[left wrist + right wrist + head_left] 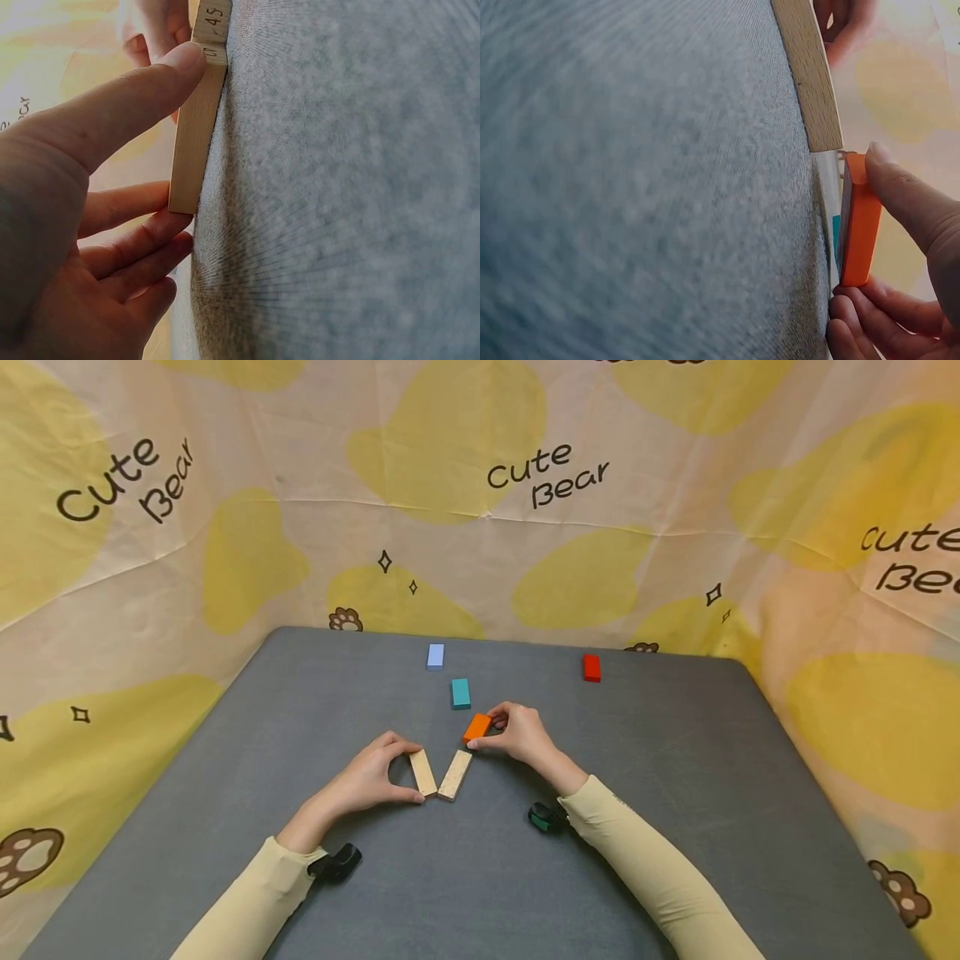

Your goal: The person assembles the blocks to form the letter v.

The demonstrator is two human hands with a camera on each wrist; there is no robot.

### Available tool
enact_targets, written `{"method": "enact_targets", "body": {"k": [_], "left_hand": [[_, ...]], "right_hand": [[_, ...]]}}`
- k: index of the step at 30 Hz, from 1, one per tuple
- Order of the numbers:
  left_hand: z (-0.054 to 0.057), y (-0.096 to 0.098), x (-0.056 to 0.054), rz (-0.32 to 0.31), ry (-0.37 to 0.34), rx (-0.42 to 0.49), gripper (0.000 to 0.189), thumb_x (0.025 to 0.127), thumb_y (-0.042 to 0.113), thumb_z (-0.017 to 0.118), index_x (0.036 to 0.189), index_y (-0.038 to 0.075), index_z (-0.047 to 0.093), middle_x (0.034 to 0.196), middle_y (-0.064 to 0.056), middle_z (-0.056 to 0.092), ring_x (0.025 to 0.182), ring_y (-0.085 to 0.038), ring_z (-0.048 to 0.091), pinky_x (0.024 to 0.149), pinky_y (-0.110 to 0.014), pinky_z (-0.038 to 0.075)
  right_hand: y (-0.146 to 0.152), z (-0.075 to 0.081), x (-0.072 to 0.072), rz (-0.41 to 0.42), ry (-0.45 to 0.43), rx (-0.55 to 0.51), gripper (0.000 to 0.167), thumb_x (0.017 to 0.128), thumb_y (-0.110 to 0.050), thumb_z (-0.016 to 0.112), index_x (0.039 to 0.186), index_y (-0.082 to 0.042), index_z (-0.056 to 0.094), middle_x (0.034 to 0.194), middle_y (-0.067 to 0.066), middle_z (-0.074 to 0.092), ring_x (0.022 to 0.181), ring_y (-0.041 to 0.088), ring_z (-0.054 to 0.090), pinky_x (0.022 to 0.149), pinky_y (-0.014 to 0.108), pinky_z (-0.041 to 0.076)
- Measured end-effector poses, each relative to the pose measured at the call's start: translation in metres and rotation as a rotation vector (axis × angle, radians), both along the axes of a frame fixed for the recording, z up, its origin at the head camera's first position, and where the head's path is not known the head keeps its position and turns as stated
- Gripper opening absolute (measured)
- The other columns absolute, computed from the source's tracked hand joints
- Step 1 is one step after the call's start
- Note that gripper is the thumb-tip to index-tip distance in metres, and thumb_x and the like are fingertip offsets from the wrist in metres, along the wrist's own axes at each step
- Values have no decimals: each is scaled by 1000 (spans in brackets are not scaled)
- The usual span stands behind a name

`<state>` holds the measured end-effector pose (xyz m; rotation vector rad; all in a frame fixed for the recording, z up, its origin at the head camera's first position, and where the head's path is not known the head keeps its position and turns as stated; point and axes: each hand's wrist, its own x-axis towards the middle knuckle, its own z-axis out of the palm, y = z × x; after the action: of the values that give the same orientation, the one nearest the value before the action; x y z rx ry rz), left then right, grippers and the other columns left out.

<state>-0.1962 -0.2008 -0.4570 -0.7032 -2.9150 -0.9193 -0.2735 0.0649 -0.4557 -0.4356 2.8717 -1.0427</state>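
Two plain wooden blocks lie on the grey table in a V, their near ends close together. My left hand (373, 770) pinches the left wooden block (423, 773) end to end, thumb at the near end and fingertips at the far end. In the left wrist view that wooden block (196, 142) lies along the table surface. The right wooden block (454, 776) has no hand on it. Just beyond its far end, my right hand (522, 734) holds an orange block (477, 727) between thumb and fingers. The right wrist view shows the orange block (861, 221) gripped by its ends.
Farther back on the table are a teal block (461, 694), a light blue block (436, 657) and, to the right, a red block (592, 668). A printed cloth (480, 552) hangs behind the table's far edge. Both wrists carry a small black device.
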Motion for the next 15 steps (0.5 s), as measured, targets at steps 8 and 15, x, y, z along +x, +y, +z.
{"method": "enact_targets", "body": {"k": [8, 15], "left_hand": [[0, 0, 0, -6, -2, 2, 75, 64, 47, 85, 125, 10, 61, 108, -2, 55, 100, -20, 54, 89, -41, 44], [0, -1, 0, -8, -3, 1, 75, 64, 47, 84, 125, 10, 61, 108, -2, 55, 100, -20, 54, 89, -42, 44]], "right_hand": [[-3, -3, 1, 10, 19, 21, 66, 63, -49, 84, 109, -6, 64, 100, 7, 64, 90, 19, 59, 83, 33, 50], [-4, -5, 1, 9, 9, 41, 65, 64, -48, 84, 109, -7, 61, 102, 8, 60, 92, 20, 58, 85, 33, 49]]}}
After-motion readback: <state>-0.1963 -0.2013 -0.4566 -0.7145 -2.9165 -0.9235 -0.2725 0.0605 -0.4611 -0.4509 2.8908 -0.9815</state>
